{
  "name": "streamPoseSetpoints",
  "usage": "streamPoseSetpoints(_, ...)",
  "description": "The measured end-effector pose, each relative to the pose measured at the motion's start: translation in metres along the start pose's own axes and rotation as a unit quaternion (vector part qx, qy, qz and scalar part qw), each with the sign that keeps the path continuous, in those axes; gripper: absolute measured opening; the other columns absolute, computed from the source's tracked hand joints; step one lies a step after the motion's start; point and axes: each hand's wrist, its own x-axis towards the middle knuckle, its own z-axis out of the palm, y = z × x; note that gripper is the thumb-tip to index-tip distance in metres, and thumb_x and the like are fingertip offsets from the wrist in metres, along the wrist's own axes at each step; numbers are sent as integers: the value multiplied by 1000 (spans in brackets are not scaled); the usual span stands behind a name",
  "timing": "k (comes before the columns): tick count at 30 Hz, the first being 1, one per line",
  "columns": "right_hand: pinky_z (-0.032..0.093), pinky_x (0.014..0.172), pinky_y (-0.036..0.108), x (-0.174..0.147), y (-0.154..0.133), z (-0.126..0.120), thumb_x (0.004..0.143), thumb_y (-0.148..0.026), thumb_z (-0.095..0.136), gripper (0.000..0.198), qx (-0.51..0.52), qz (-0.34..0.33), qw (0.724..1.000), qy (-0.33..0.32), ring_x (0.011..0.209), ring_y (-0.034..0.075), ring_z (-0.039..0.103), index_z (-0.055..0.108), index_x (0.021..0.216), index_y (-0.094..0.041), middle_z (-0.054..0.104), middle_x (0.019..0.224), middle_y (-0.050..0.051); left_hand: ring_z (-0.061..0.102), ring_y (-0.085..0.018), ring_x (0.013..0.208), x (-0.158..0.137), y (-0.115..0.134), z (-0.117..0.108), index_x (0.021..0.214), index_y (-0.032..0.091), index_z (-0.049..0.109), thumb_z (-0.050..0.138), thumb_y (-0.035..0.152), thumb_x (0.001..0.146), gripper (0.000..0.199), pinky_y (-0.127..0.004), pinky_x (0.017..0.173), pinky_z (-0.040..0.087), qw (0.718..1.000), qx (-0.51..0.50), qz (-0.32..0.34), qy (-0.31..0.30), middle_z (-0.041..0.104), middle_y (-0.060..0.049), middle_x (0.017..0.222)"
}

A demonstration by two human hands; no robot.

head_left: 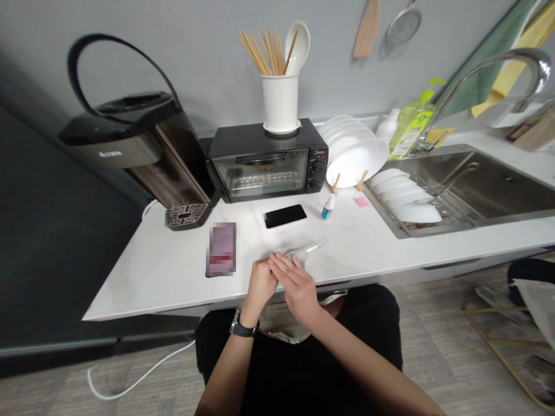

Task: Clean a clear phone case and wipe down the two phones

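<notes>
My left hand (262, 279), with a dark-banded watch on its wrist, is closed at the counter's front edge. My right hand (298, 287) lies across it, its fingers pressed together over the left knuckles. Whatever the two hands hold between them is hidden. Just beyond the right fingers a thin, clear plastic-like piece (313, 247) lies on the counter, its near end hidden by the hand. Farther back are a black-screened phone (285, 216) and a small white-capped bottle (328, 207) with a blue label. A blurred-out purplish flat item (221, 249) lies to the left.
Along the back stand a drinks dispenser (143, 156), a toaster oven (264, 167) carrying a white utensil holder (281, 101), and racked plates (353, 159). A pink note (361, 201) lies before the plates. At right, a sink (503, 185) holds stacked bowls (418, 212).
</notes>
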Motion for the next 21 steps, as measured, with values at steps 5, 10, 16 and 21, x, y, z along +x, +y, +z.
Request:
streamPoseSetpoints(5,50,128,46,-1,28,-17,102,2,33,84,-4,-52,999,8,149,20,58,18,177,-33,67,155,6,76,-18,58,1,4,-1,60,13,72,52,29,101,48,-28,63,62,1000,-15,-5,-9,78,-4,63)
streamPoseSetpoints(10,45,130,52,-4,78,-49,98,7,32,79,-48,4,997,55,153,23,54,43,170,-25,68,155,14,86,-29,96,1,15,3,104,26,88,69,33,97,22,-38,88,72,997,-74,-32,-12,89,-6,106)
streamPoseSetpoints(16,46,130,48,0,82,-42,94,8,33,80,-50,39,997,52,153,22,55,52,165,-24,68,155,11,86,-27,95,8,21,0,101,21,82,71,36,95,19,-38,93,70,990,-114,-66,44,89,-8,100)
streamPoseSetpoints(21,63,116,41,4,80,-31,96,5,41,82,-25,73,994,76,135,22,72,44,169,-33,72,150,5,85,-25,100,30,27,-9,101,19,75,76,39,91,23,-39,102,66,981,-155,-55,106,87,-9,103)
